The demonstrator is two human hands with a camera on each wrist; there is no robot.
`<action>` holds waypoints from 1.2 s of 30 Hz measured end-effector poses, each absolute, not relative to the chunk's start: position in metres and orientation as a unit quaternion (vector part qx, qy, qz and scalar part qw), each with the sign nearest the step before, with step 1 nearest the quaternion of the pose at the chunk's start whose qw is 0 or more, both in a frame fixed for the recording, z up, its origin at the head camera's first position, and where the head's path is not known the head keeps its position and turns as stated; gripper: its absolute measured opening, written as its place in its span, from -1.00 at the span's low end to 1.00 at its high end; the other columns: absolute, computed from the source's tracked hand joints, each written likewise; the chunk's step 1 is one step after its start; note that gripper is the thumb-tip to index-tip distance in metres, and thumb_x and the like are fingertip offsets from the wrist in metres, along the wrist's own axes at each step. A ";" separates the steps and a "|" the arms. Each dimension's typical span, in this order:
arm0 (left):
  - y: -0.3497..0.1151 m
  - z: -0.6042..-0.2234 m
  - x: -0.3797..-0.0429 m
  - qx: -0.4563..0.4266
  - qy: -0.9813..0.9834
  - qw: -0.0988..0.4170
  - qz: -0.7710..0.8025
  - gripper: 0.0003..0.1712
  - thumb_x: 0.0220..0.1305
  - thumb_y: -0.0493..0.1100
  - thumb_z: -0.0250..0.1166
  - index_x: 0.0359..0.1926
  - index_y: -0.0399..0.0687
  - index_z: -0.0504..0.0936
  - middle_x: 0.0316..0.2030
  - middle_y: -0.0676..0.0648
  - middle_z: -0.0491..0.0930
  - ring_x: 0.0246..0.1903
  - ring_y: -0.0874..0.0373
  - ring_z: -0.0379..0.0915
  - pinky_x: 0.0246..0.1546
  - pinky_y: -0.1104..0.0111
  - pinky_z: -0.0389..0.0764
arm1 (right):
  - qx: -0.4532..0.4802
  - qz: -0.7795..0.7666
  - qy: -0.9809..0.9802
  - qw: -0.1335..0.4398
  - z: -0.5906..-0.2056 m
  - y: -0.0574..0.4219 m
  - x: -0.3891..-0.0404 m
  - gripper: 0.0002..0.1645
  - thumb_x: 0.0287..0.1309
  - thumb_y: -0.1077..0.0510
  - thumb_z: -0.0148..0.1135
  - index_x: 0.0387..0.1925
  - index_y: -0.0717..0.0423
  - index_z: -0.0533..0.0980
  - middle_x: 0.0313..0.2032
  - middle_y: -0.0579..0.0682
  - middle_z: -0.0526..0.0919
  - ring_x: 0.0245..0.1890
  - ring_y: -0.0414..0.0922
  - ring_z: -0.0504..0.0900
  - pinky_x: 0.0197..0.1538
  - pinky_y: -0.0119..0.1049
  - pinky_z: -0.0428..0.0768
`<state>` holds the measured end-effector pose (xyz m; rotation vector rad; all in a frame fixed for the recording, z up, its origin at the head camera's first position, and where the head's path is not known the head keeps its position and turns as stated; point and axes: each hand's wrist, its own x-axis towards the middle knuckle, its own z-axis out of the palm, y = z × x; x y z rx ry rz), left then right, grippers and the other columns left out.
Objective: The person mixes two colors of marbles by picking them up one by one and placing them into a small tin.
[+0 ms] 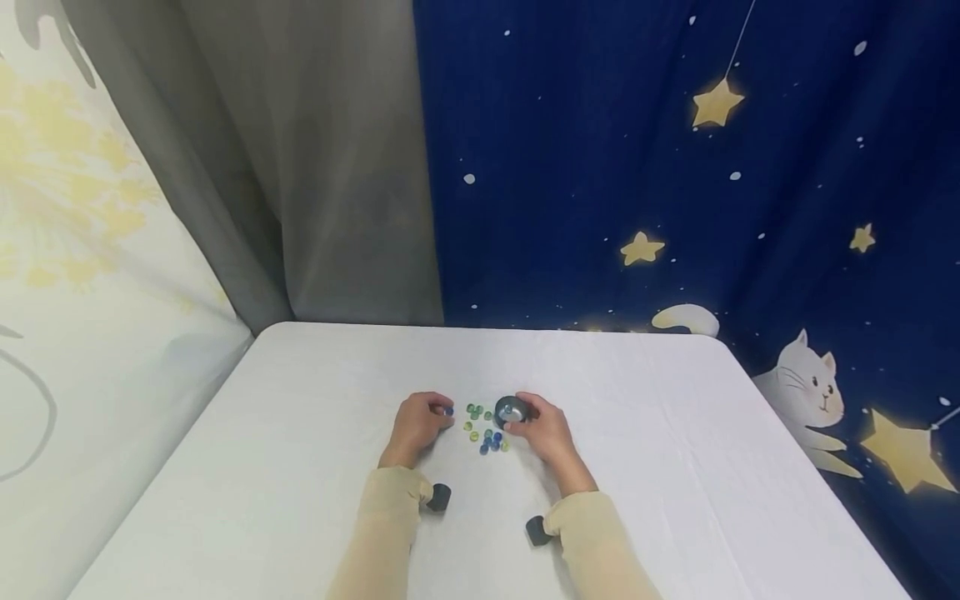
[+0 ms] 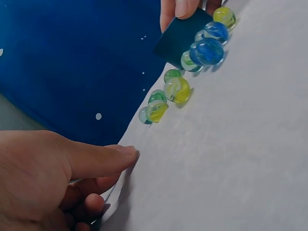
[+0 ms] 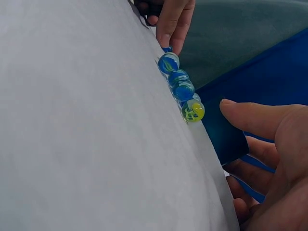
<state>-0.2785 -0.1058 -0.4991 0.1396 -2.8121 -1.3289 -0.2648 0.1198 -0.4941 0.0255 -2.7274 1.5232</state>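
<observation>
Between the thumb and index finger of my left hand (image 1: 417, 423) is a blue marble (image 1: 448, 411); in the left wrist view the hand itself hides it. My right hand (image 1: 546, 428) grips the side of a small round dark teal cup (image 3: 225, 137), thumb on one side and fingers on the other. The cup stands upright on the table, and a marble (image 1: 508, 409) shows inside it. Several loose green, yellow and blue glass marbles (image 2: 207, 51) lie on the white cloth between the hands, some close beside the cup.
A white-covered table (image 1: 315, 375) with rounded far corners spreads under both hands. Behind it hang a grey curtain (image 1: 352, 208) and a dark blue star-patterned curtain (image 1: 555, 167). Each sleeve has a black wrist device (image 1: 440, 497) on its inner side.
</observation>
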 end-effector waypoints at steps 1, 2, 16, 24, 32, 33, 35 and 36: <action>-0.105 -0.499 -0.278 0.047 -0.903 0.017 -0.426 -0.76 0.06 -0.27 0.44 -0.19 -0.06 0.72 -0.41 0.03 0.55 -0.28 0.08 0.46 -0.11 0.15 0.44 | 0.007 0.487 -0.873 0.008 -0.494 0.120 -0.265 -0.29 -0.06 0.15 0.49 0.20 0.05 0.49 0.19 0.11 0.52 0.25 0.13 0.41 0.26 0.10 0.28; -0.105 -0.498 -0.278 0.049 -0.903 0.019 -0.426 -0.78 0.07 -0.28 0.43 -0.19 -0.06 0.72 -0.42 0.03 0.55 -0.29 0.08 0.46 -0.12 0.15 0.44 | 0.007 0.487 -0.873 0.008 -0.495 0.120 -0.265 -0.29 -0.06 0.15 0.49 0.20 0.05 0.49 0.20 0.10 0.52 0.25 0.13 0.41 0.26 0.11 0.27; -0.104 -0.502 -0.279 0.053 -0.908 0.039 -0.414 -0.83 0.11 -0.29 0.40 -0.23 -0.03 0.72 -0.43 0.03 0.56 -0.31 0.07 0.47 -0.16 0.16 0.45 | 0.007 0.490 -0.871 0.009 -0.496 0.119 -0.266 -0.29 -0.04 0.15 0.47 0.21 0.06 0.48 0.20 0.10 0.52 0.25 0.13 0.41 0.26 0.12 0.27; -0.104 -0.498 -0.280 0.044 -0.898 0.045 -0.436 -0.85 0.13 -0.24 0.39 -0.22 -0.02 0.73 -0.32 0.01 0.64 -0.19 0.03 0.53 -0.05 0.11 0.46 | 0.008 0.489 -0.872 0.011 -0.495 0.119 -0.267 -0.29 -0.05 0.15 0.48 0.21 0.07 0.48 0.19 0.11 0.52 0.24 0.13 0.43 0.26 0.11 0.28; -0.101 -0.495 -0.281 0.030 -0.882 0.043 -0.468 -0.85 0.17 -0.20 0.39 -0.21 -0.04 0.74 -0.31 0.02 0.66 -0.20 0.05 0.55 -0.04 0.12 0.47 | 0.015 0.485 -0.874 0.015 -0.496 0.120 -0.267 -0.30 -0.04 0.15 0.47 0.21 0.07 0.48 0.17 0.12 0.54 0.21 0.13 0.45 0.23 0.09 0.32; -0.101 -0.494 -0.281 0.026 -0.880 0.044 -0.472 -0.85 0.17 -0.20 0.39 -0.20 -0.05 0.74 -0.33 0.03 0.66 -0.21 0.06 0.55 -0.05 0.13 0.47 | 0.015 0.484 -0.875 0.014 -0.496 0.120 -0.267 -0.30 -0.03 0.15 0.47 0.21 0.07 0.48 0.17 0.12 0.54 0.21 0.13 0.45 0.23 0.09 0.32; -0.100 -0.493 -0.281 0.018 -0.878 0.048 -0.476 -0.84 0.17 -0.20 0.38 -0.20 -0.06 0.74 -0.36 0.04 0.66 -0.25 0.08 0.55 -0.07 0.14 0.48 | 0.015 0.482 -0.876 0.015 -0.497 0.120 -0.267 -0.30 -0.03 0.14 0.47 0.21 0.06 0.48 0.18 0.11 0.53 0.21 0.13 0.45 0.23 0.09 0.32; -0.100 -0.493 -0.281 0.014 -0.877 0.049 -0.478 -0.84 0.16 -0.20 0.38 -0.20 -0.06 0.74 -0.37 0.04 0.67 -0.27 0.09 0.55 -0.08 0.15 0.48 | 0.015 0.482 -0.876 0.015 -0.497 0.120 -0.267 -0.30 -0.03 0.14 0.47 0.21 0.06 0.48 0.18 0.11 0.53 0.22 0.13 0.45 0.23 0.09 0.32</action>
